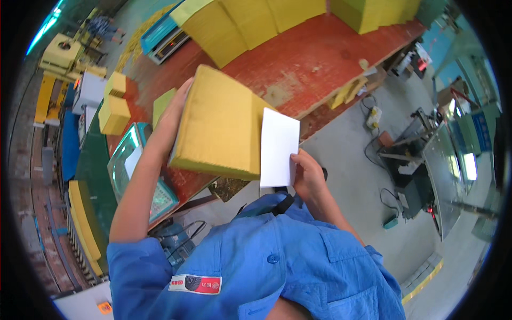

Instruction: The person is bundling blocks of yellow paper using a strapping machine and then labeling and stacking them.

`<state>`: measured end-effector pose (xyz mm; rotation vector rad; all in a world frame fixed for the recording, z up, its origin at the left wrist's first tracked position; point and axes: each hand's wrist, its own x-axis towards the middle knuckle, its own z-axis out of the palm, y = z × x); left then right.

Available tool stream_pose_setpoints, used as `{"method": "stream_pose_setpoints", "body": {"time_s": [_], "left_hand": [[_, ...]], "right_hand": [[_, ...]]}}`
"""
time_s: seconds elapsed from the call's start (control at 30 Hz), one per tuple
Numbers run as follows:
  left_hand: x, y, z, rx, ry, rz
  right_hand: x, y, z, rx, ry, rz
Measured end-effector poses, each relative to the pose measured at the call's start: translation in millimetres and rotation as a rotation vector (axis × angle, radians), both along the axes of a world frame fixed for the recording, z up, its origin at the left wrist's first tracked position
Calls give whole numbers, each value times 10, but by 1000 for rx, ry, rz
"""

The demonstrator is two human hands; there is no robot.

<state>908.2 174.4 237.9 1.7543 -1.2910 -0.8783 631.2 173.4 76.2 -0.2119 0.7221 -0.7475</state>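
Observation:
My left hand (175,109) is at the left side of a thick yellow block (218,125), which is tilted and held up over the near edge of the red table. Most of the fingers of this hand are hidden behind the block. A white sheet (280,149) stands against the block's right side, overlapping its edge. Thumb and fingers of my right hand (309,173) pinch the sheet at its right edge. Whether the sheet is stuck to the block, I cannot tell.
Large yellow stacks (240,26) line the far side of the red table (309,64). On the left are a teal scale (164,197) and small yellow blocks (114,114). A power strip and cables (374,117) lie on the floor, near a glass-topped stand (442,176).

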Motion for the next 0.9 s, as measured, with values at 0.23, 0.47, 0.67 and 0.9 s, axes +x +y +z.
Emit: {"method": "stream_pose_setpoints", "body": {"time_s": [0.23, 0.47, 0.67, 0.9], "left_hand": [[-284, 433, -1293, -63, 516, -285], [-2584, -344, -2507, 141, 955, -576], [-5633, -663, -2682, 316, 1097, -615], [-7357, -1071, -2916, 516, 1222, -541]], "right_hand": [[-1308, 259, 195, -146, -159, -61], [-3648, 682, 353, -182, 80, -381], [-5887, 1116, -74, -145, 297, -658], [-7509, 1001, -418, -99, 149, -815]]}}
